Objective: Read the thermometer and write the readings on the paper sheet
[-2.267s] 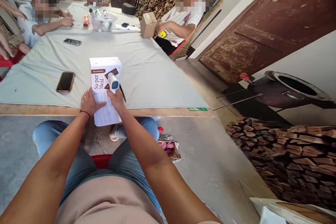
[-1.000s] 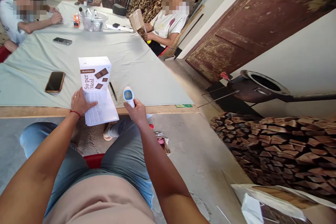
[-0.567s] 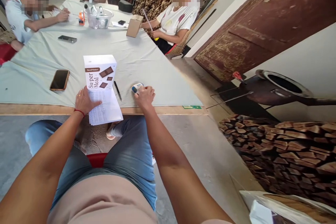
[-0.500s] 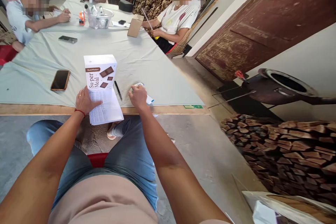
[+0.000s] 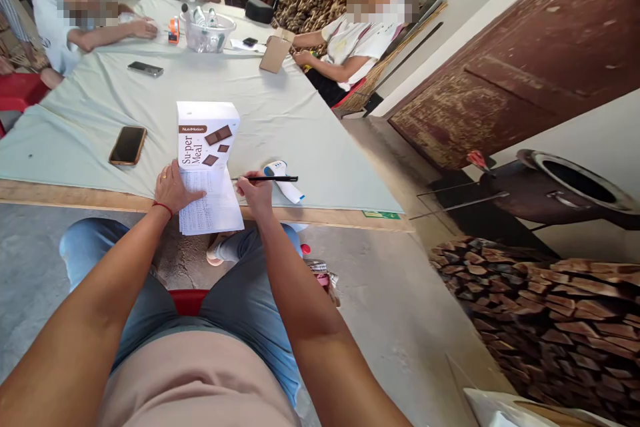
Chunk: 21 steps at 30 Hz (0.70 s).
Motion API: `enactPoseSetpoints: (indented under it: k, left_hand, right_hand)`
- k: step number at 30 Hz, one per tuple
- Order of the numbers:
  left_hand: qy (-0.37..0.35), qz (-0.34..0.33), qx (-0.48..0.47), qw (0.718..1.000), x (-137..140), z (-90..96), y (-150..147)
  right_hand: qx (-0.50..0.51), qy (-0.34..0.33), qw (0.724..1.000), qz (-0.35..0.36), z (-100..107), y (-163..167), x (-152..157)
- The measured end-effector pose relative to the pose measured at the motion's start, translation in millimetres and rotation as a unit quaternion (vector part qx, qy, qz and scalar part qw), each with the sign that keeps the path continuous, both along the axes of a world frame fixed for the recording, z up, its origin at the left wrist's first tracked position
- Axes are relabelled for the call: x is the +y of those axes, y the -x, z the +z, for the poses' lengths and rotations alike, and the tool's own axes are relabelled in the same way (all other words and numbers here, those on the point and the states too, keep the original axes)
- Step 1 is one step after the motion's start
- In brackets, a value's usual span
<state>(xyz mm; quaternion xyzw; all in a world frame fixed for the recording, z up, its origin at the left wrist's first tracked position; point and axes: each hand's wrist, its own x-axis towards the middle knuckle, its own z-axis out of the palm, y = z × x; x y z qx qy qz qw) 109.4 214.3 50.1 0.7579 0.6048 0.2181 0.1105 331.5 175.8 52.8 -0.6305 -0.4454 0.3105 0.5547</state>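
Note:
An open notepad (image 5: 207, 203) with small handwritten lines lies at the table's near edge, its lower part jutting past the edge. Its raised cover (image 5: 210, 137) reads "Su-per Meal" and shows brown chocolate pieces. My left hand (image 5: 173, 188) rests on the left side of the page, fingers stretched and thumb across the paper. In my right hand (image 5: 256, 193), just right of the page, is a black pen (image 5: 277, 179), gripped between the fingers with its tip toward the notepad. Partly behind the pen lies a white device (image 5: 289, 190) with a blue end; I cannot tell its kind.
A phone (image 5: 128, 145) lies left of the notepad, another phone (image 5: 145, 69) farther back. A clear basin (image 5: 210, 37) of bottles, an orange item (image 5: 173, 31) and a cardboard piece (image 5: 276, 53) stand beyond. Several people sit around the table. Stacked firewood (image 5: 550, 307) is at right.
The pen, lying on the table before, is now in my right hand. That hand has moved left from the white device toward the notepad. My left hand stays on the page.

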Motion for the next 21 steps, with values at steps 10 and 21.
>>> enactPoseSetpoints:
  k: [10,21]
  left_hand:
    - [0.007,0.005,0.005,1.0,-1.1,2.7,-1.2]
    - [0.001,0.002,-0.001,1.0,-2.2,-0.3,-1.2]
  right_hand:
    - [-0.042,-0.023,0.998,0.032,-20.8,48.1,-5.6]
    - [-0.108,0.018,0.993,0.045,-29.4,43.3,-1.8]
